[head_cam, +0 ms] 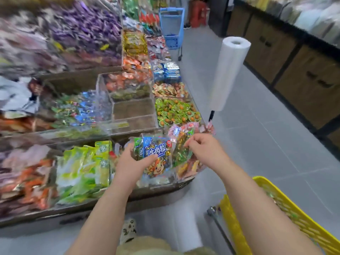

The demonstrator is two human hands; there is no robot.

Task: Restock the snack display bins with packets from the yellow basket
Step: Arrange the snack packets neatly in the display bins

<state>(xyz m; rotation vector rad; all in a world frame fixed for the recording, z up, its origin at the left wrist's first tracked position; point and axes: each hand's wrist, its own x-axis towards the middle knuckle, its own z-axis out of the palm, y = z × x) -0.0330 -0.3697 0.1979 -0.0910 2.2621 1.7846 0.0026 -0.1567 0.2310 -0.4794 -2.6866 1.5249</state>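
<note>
The left side of the display (77, 208) is smeared by motion blur; the purple packets (82, 32) and the orange ones (33, 184) at its left edge cannot be read. The left hand (132, 162) hides part of the blue packet (158, 155). The right arm (257, 199) covers much of the basket (294, 214), cut off at the lower right corner. Its contents cannot be told.

Open grey floor (257, 126) runs along the display's right side. A standing roll of plastic bags (230, 74) rises just beside the bins, narrowing that way. The yellow basket (287, 208) blocks the lower right. One clear acrylic bin (134, 113) sits nearly empty; neighbouring bins are heaped.
</note>
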